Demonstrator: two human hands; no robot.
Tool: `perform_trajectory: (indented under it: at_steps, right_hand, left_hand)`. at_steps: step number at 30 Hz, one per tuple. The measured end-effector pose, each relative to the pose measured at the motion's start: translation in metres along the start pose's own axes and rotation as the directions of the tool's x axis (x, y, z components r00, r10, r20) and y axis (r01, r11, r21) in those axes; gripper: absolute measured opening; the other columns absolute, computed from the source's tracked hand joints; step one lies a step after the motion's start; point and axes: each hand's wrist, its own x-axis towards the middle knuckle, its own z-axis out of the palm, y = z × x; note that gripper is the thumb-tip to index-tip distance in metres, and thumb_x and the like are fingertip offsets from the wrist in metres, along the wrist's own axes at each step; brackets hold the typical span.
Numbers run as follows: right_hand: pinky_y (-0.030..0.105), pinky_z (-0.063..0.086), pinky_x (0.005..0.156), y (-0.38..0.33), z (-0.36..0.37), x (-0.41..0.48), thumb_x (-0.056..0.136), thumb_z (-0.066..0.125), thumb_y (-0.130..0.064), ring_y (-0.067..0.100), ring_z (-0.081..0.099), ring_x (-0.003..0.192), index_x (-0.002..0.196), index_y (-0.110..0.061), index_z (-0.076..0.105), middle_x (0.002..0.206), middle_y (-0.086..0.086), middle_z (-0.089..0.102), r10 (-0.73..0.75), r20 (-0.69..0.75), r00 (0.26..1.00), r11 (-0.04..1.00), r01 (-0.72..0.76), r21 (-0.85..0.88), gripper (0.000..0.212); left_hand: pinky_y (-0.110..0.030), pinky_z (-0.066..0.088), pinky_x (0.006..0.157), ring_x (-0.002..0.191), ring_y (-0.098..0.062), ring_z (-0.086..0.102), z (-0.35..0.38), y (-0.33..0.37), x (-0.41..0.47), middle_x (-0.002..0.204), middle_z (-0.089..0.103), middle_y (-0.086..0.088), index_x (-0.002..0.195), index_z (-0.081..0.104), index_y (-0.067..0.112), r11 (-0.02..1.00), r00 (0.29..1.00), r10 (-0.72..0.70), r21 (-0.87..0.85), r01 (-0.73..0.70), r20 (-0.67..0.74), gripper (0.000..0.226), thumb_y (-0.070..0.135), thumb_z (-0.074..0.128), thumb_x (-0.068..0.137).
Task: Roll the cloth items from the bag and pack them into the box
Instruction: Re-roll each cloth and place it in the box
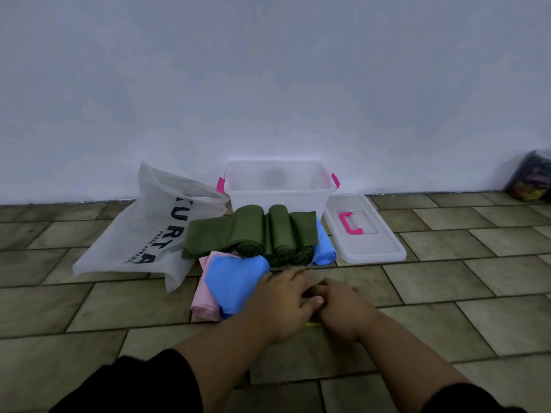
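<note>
The left hand (283, 302) pressed flat, fingers (293, 275) together, touching the right hand (343, 311); its fingers were too blurry to tell. Green rolls (280, 234) and a blue cloth (232, 278) sat in front of the box (277, 186).

Pale wall (268, 70) behind; tiled floor (447, 293) below; clear container of colourful bits (530, 180) far right.

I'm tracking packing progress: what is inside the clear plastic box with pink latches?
No cloth shows through the clear plastic box with pink latches; its walls look bare. The dark green cloth rolls in front cover its lower front, so the bottom there cannot be seen.
</note>
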Motion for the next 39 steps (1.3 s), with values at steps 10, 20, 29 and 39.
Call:
perform_trajectory:
  at_steps: [10, 20, 29, 39]
  right_hand:
    - [0.035, 0.045, 0.090, 0.000, 0.005, 0.002, 0.089, 0.049, -0.035, 0.026, 0.058, 0.107, 0.113, -0.026, 0.058, 0.118, 0.008, 0.063, 0.070, 0.033, 0.997, 0.990, -0.074, 0.124, 0.027]
    - [0.032, 0.040, 0.066, -0.008, 0.016, -0.027, 0.082, 0.061, -0.036, 0.012, 0.053, 0.071, 0.074, -0.020, 0.047, 0.073, -0.003, 0.057, 0.116, 0.031, 0.993, 0.836, -0.114, 0.537, 0.023]
    - [0.029, 0.056, 0.077, -0.007, -0.032, 0.005, 0.074, 0.071, 0.004, 0.017, 0.068, 0.099, 0.120, -0.015, 0.050, 0.106, 0.003, 0.072, -0.117, -0.022, 0.993, 0.535, 0.081, 0.841, 0.053]
    - [0.033, 0.052, 0.069, -0.042, -0.108, 0.159, 0.079, 0.067, -0.005, 0.017, 0.063, 0.083, 0.106, -0.027, 0.039, 0.091, -0.009, 0.061, 0.064, -0.585, 0.808, 0.709, 0.376, 0.596, 0.045]
  left_hand:
    - [-0.047, 0.048, 0.094, 0.110, -0.034, 0.054, 0.022, 0.050, -0.020, 0.131, 0.049, -0.014, 0.148, 0.018, 0.032, -0.207, 0.647, -0.589, -0.865, 0.458, 0.484, 0.084, 0.027, 0.068, 0.080]
    - [-0.039, 0.044, 0.088, 0.099, -0.028, 0.049, 0.022, 0.045, -0.003, 0.121, 0.050, -0.009, 0.144, 0.025, 0.025, -0.063, 0.606, -0.736, -0.921, 0.384, 0.303, 0.059, 0.018, 0.055, 0.094]
    - [-0.026, 0.044, 0.093, 0.110, -0.016, 0.054, -0.027, 0.019, 0.022, 0.130, 0.050, 0.007, 0.146, 0.012, 0.043, 0.579, 0.916, -0.375, -0.807, 0.114, -0.139, 0.084, 0.026, 0.068, 0.086]
    - [-0.057, 0.024, 0.111, 0.141, -0.034, 0.022, -0.127, -0.118, 0.142, 0.158, 0.018, -0.009, 0.151, 0.006, 0.018, 0.812, 0.785, -0.583, -0.161, 0.560, -0.208, 0.092, 0.067, 0.044, 0.084]
